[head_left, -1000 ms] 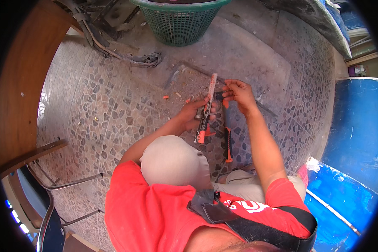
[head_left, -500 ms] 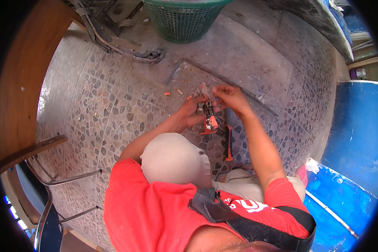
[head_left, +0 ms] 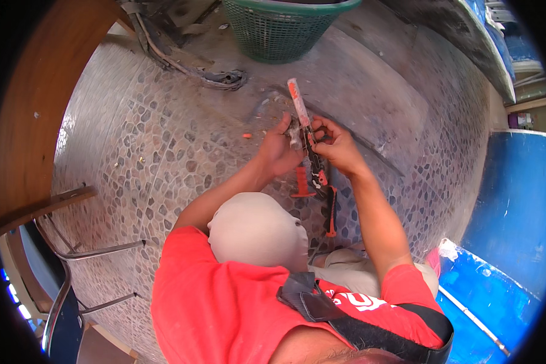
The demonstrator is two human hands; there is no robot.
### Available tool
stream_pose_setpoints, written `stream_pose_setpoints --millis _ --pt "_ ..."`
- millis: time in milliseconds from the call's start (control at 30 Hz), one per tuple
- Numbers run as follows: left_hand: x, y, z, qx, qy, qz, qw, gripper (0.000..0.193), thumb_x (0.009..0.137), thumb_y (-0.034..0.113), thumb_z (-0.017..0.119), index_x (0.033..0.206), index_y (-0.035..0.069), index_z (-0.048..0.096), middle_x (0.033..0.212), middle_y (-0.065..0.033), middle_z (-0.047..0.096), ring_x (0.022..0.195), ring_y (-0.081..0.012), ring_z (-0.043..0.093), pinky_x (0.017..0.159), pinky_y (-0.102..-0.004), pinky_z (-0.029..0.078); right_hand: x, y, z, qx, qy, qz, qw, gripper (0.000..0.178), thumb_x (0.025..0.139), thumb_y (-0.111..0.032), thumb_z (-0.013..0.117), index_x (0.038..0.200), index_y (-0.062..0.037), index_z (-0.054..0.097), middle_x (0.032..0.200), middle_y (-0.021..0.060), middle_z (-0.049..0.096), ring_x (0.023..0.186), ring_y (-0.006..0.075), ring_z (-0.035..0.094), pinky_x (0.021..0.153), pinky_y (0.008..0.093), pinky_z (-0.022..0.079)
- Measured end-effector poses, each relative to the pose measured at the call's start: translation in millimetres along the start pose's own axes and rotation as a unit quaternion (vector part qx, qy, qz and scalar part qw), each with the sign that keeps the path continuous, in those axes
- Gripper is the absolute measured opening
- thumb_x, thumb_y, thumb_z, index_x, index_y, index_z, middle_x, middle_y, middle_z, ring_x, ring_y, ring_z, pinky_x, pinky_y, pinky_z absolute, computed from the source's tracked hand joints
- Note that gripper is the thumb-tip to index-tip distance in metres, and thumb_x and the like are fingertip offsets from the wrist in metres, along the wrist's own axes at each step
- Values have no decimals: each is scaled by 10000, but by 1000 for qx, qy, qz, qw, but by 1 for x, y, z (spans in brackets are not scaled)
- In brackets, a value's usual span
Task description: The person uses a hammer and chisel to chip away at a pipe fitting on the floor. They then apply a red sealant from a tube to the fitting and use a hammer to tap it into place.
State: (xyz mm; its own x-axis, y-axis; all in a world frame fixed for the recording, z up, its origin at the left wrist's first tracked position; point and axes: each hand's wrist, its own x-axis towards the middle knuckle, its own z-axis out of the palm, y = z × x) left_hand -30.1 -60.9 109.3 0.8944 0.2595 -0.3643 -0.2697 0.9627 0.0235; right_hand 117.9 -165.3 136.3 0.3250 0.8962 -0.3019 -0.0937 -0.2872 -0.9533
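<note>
My right hand (head_left: 338, 148) pinches the middle of a long, narrow tool (head_left: 315, 165) with a black-and-orange body. A worn red-and-white strip (head_left: 298, 103) extends from its far end. My left hand (head_left: 280, 150) is close on the other side, thumb raised and fingers curled partly behind the tool. Between them is a small greyish piece (head_left: 295, 136) whose kind I cannot make out. Below the hands shows an orange grip with a wide flange (head_left: 303, 185); its other end is hidden. Beside it, a black-and-orange tool handle (head_left: 330, 212) lies on the floor.
A green mesh basket (head_left: 279, 36) stands ahead, with a bundle of dark cables (head_left: 218, 79) to its left. Rubble and an orange fragment (head_left: 247, 136) lie on the pebble-patterned floor (head_left: 164, 139). A metal-legged chair (head_left: 103, 252) is at left, blue panels (head_left: 509, 188) at right.
The red-and-white strip now extends well beyond the hands. My left thumb has lifted, and my right hand has come down onto the tool's middle. The view has shifted slightly.
</note>
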Motion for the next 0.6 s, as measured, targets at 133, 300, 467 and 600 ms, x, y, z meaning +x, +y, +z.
stream_pose_setpoints --millis 133,300,467,600 --pt "0 10 -5 -89 -82 -11 993 661 1080 537 283 1386 -15 481 1366 -198 594 1256 -377 575 1132 -510 408 -2 -23 12 22 6 0 1000 602 810 -7 683 1396 10 546 1025 0 608 884 94 579 806 246 492" --pt "0 9 4 -79 -36 -9 996 777 1063 600 114 1330 -13 509 1271 -187 641 1238 -365 591 1093 -526 437 2 -22 16 69 46 33 996 568 858 -38 677 1402 35 530 973 2 607 860 96 578 789 245 492" --pt "7 2 -19 -127 -67 -17 989 731 1079 559 152 1377 -24 476 1366 -197 589 1300 -371 541 1140 -513 397 -11 -39 40 -121 84 2 989 684 907 -220 761 1457 55 460 1028 54 643 913 116 610 814 266 508" --pt "16 1 -38 -165 -157 -42 973 692 1085 535 185 1336 -16 519 1357 -192 597 1293 -340 550 1143 -484 403 -10 -21 40 -209 89 -120 967 678 912 -227 745 1477 13 459 1168 166 643 1107 247 637 944 348 505"
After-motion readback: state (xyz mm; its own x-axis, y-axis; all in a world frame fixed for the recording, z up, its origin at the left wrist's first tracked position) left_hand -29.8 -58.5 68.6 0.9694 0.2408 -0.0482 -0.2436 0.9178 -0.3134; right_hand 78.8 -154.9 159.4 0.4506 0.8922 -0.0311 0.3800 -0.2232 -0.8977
